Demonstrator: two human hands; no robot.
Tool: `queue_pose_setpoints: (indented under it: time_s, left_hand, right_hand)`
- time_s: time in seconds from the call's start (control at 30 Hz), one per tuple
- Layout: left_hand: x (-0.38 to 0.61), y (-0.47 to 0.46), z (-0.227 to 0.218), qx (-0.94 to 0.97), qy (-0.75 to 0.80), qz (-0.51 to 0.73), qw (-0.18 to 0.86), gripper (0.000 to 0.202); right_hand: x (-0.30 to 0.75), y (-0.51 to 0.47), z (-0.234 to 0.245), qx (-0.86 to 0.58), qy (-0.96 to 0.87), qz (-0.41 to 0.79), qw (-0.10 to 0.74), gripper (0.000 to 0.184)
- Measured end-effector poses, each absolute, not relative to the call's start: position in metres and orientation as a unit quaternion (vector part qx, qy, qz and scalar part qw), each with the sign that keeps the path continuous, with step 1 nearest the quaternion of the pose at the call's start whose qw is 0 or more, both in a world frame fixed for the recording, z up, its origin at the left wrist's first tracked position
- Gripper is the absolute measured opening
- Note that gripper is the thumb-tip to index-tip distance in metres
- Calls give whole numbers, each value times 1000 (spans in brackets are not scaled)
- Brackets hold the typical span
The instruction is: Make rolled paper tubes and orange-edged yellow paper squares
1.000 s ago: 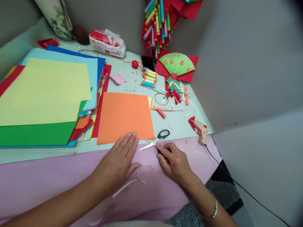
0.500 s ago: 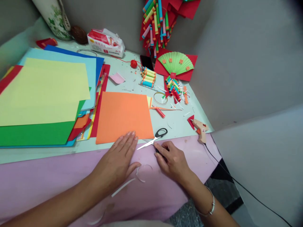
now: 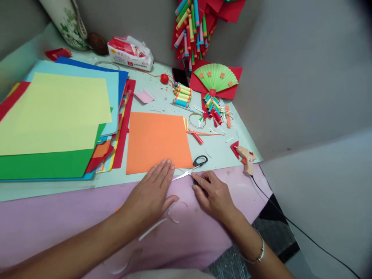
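My left hand [image 3: 151,192] lies flat on the pink sheet [image 3: 72,221], fingers stretched out, fingertips touching the near edge of an orange sheet [image 3: 157,141]. Just to its right, my right hand [image 3: 213,193] rests with fingers curled over the lower black handle of the scissors [image 3: 193,167]. The scissors lie open on the table edge, blades pointing left toward my left hand. A curled white paper strip [image 3: 171,215] lies on the pink sheet between my wrists.
A stack of coloured paper sheets [image 3: 58,116] fills the left. Rolled paper tubes [image 3: 182,97], a tape ring [image 3: 197,120], a green paper fan [image 3: 216,77] and a glue gun [image 3: 246,159] with its cord sit right. Grey walls close in behind and right.
The orange sheet has slid a little to the right under my left fingertips. My right hand has closed further over the scissors handle.
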State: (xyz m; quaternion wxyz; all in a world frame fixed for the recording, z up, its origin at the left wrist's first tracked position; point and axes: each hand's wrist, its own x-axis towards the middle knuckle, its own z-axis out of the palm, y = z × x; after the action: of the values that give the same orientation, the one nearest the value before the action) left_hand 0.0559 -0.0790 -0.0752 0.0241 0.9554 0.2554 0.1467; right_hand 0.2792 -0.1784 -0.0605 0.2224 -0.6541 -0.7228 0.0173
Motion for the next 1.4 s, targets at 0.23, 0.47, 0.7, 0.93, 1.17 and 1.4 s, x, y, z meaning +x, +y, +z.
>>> queue_pose_setpoints:
  time_s: [0.23, 0.47, 0.7, 0.93, 1.17, 1.4]
  left_hand:
    - [49, -81, -76, 950, 276, 146, 19, 72]
    - [46, -81, -77, 951, 277, 138, 19, 69]
    - [46, -82, -73, 951, 276, 136, 17, 69]
    - [46, -82, -74, 951, 273, 144, 12, 68]
    - [46, -83, -75, 950, 280, 139, 16, 69]
    - [47, -83, -75, 949, 277, 149, 15, 68]
  right_hand:
    - [279, -176, -62, -658, -721, 17, 219, 38]
    - [280, -177, -60, -652, -727, 22, 213, 38]
    - [277, -176, -61, -650, -729, 18, 215, 38]
    - [278, -180, -59, -647, -734, 28, 205, 39]
    - [270, -176, -59, -647, -731, 25, 215, 37]
    - [270, -180, -57, -642, -735, 34, 215, 38]
